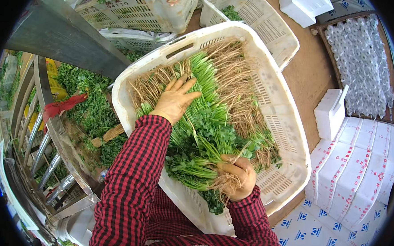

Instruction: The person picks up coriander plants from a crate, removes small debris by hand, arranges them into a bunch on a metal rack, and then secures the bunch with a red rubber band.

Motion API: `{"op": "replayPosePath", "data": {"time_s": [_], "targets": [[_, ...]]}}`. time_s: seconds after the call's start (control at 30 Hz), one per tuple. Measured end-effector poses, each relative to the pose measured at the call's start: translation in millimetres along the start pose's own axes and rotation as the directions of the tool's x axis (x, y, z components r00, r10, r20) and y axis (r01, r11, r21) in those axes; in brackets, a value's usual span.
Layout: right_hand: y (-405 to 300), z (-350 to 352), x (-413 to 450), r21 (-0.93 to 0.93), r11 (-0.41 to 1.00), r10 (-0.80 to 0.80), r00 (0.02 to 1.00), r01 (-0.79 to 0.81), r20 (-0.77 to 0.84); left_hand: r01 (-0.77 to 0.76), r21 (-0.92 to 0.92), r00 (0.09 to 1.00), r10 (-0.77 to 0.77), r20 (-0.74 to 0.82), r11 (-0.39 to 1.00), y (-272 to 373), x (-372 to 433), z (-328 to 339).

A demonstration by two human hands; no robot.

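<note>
A large white plastic crate [280, 124] lies before me, holding layers of leafy green herb bunches [204, 106] with long brown roots [236, 78]. My left hand [174, 100], in a tan glove, rests spread on the stems and roots near the crate's left side. Nothing is gripped in it that I can see. In the lower right of the crate, my right hand [239, 178], also gloved, is closed around the root end of a small herb bunch [197, 174]. That bunch's stems and leaves point left.
Another white crate [265, 29] stands behind. A metal post [68, 36] and a curved metal rack [59, 132] with a red cloth [64, 106] are at left, near loose greens [91, 107]. White foam boxes [345, 164] and plastic-wrapped rolls [360, 64] stand at right.
</note>
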State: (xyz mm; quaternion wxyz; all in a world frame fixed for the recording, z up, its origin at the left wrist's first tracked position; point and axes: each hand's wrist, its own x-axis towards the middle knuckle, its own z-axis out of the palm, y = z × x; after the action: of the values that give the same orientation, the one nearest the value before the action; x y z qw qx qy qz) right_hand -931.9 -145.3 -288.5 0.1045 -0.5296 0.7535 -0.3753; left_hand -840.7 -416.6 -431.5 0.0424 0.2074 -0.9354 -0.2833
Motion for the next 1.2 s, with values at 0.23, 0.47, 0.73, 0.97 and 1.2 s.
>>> {"op": "replayPosePath", "data": {"time_s": [0.23, 0.47, 0.73, 0.97, 1.2], "targets": [[-48, -75, -41, -0.024, 0.993, 0.115, 0.993, -0.116, -0.020, 0.019, 0.077, 1.000, -0.017, -0.023, 0.997, 0, 1, 6], [-92, -144, -98, 0.066, 0.983, 0.184, 0.891, -0.173, -0.415, -0.030, 0.217, 0.999, 0.039, -0.036, 0.976, 3, 3, 12], [-143, -177, -130, -0.147, 0.985, -0.025, 0.780, -0.086, -0.626, 0.162, -0.105, 0.889, -0.191, -0.417, 0.981, 55, -32, -21], [-172, -167, -152, -0.071, 0.995, 0.012, 0.777, -0.073, -0.630, 0.521, -0.739, 0.599, -0.433, 0.673, -0.427, 212, -183, -22], [-228, -155, -145, -0.098, 0.991, 0.009, 0.792, -0.087, -0.611, 0.194, -0.958, 0.932, -0.265, 0.247, -0.210, 205, -190, -72]]}}
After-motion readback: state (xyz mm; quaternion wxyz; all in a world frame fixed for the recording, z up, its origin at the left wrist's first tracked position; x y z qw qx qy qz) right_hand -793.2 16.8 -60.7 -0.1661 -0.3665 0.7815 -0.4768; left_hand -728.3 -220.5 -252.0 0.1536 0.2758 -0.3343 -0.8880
